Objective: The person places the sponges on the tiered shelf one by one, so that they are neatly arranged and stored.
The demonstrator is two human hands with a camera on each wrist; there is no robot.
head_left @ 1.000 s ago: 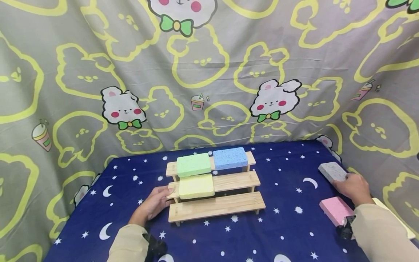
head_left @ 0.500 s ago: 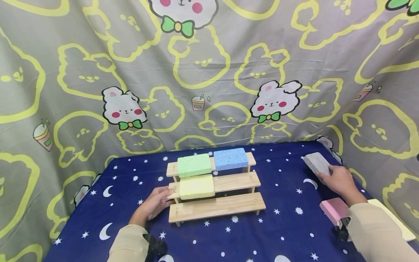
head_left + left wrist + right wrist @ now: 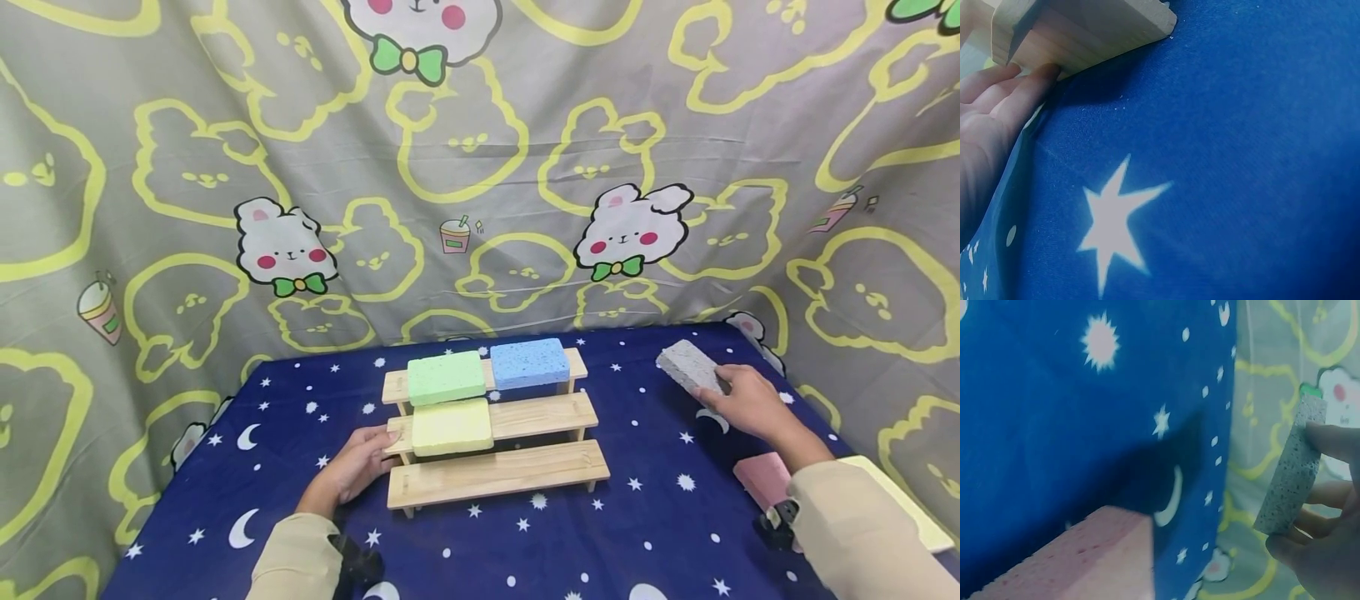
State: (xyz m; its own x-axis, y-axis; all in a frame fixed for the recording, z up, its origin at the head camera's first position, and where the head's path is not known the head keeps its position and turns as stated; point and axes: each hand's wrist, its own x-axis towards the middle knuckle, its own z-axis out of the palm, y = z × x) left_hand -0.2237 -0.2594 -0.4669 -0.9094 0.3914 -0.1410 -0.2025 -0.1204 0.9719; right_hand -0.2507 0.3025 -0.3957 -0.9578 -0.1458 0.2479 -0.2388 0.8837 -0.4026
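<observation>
A three-step wooden rack (image 3: 495, 476) stands on the table. My left hand (image 3: 356, 468) grips the left end of its middle step; in the left wrist view the fingers (image 3: 1022, 94) lie against the wood. A green sponge (image 3: 447, 377) and a blue sponge (image 3: 530, 363) sit side by side on the top step, and a yellow sponge (image 3: 452, 427) is on the left of the middle one. Off to the right, my right hand (image 3: 753, 406) pinches a grey sponge (image 3: 688, 367) at its near end. The right wrist view shows this grey sponge (image 3: 1294, 465) held above the cloth.
A pink sponge (image 3: 763, 481) lies below the right forearm, partly hidden by the wrist camera. Beyond the right sleeve shows a pale yellow flat piece (image 3: 911, 508). Dark blue star-patterned cloth (image 3: 570, 542) covers the table, and a patterned curtain (image 3: 495, 175) hangs behind it.
My right hand has carried the grey sponge leftward and a little back, away from above the pink sponge. The left hand and the rack have stayed in place.
</observation>
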